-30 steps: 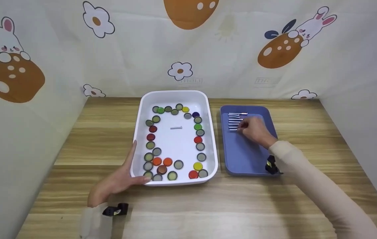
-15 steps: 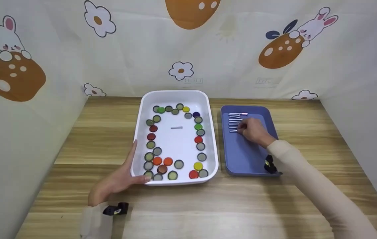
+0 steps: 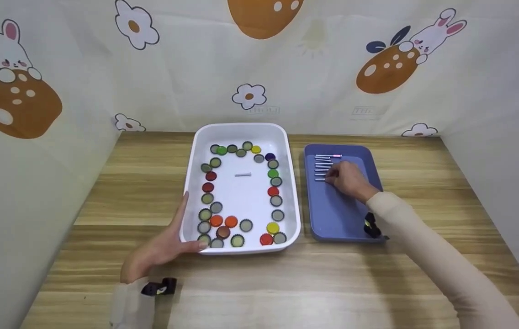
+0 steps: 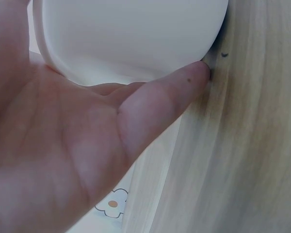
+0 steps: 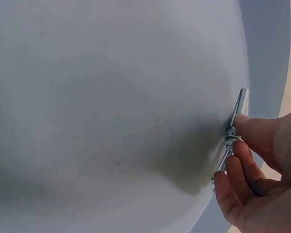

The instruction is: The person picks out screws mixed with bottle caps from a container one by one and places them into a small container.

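Observation:
In the head view, my right hand (image 3: 348,180) is over the blue tray (image 3: 339,214). Its thumb and fingers pinch a silver threaded screw (image 5: 243,103), part of which they hide. Several similar screws (image 3: 322,165) lie in a row just beyond the fingertips. My left hand (image 3: 164,244) rests against the near left corner of the white tray (image 3: 295,214), thumb on the rim and straight fingers along the side wall. Inside that tray, a single screw (image 3: 242,174) lies amid several bottle caps (image 3: 246,225), arranged near the walls.
Both trays stand side by side on a wooden table (image 3: 259,292), with a narrow gap between them. A patterned cloth (image 3: 186,77) hangs behind and at both sides. One small pink piece (image 3: 336,156) lies by the far screws in the blue tray.
My right hand and the screw in its fingers shift only very slightly at the near end of the row. The left hand stays on the white tray.

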Tool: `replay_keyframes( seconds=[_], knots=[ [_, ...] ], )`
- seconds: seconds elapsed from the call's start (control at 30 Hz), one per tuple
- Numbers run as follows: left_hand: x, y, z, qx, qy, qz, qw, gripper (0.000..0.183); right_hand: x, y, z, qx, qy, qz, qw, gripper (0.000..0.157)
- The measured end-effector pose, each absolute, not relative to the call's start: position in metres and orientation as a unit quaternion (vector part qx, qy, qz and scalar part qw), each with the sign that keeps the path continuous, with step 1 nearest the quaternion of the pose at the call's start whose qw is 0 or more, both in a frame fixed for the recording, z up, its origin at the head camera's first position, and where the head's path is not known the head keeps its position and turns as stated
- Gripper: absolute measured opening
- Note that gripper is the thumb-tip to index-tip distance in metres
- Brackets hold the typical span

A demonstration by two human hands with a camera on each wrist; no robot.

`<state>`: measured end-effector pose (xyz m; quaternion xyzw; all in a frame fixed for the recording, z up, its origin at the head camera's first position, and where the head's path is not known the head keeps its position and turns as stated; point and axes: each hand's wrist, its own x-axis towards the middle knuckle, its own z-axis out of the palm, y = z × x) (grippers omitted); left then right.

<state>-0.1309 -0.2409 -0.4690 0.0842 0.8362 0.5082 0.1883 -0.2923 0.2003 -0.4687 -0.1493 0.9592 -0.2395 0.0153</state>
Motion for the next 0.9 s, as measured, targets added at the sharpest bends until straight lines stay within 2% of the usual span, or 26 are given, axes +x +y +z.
replay_keyframes(
  seconds=[0.17,0.37,0.57,0.9],
  knots=[
    [-0.13,-0.241,-0.468,0.07,0.839,0.502,0.197,0.126,-0.292,0.198,-0.467,-0.164,0.96,-0.225,0.002,0.009],
    [-0.129,-0.243,-0.469,0.08,0.84,0.503,0.187,0.125,-0.294,0.193,-0.461,-0.151,0.962,-0.228,0.021,0.01],
    [-0.129,-0.242,-0.473,0.104,0.826,0.526,0.173,0.125,-0.296,0.186,-0.452,-0.159,0.954,-0.252,-0.007,0.009],
    [-0.13,-0.242,-0.472,0.095,0.839,0.505,0.178,0.126,-0.29,0.177,-0.45,-0.153,0.949,-0.272,-0.036,0.012]
  ],
)
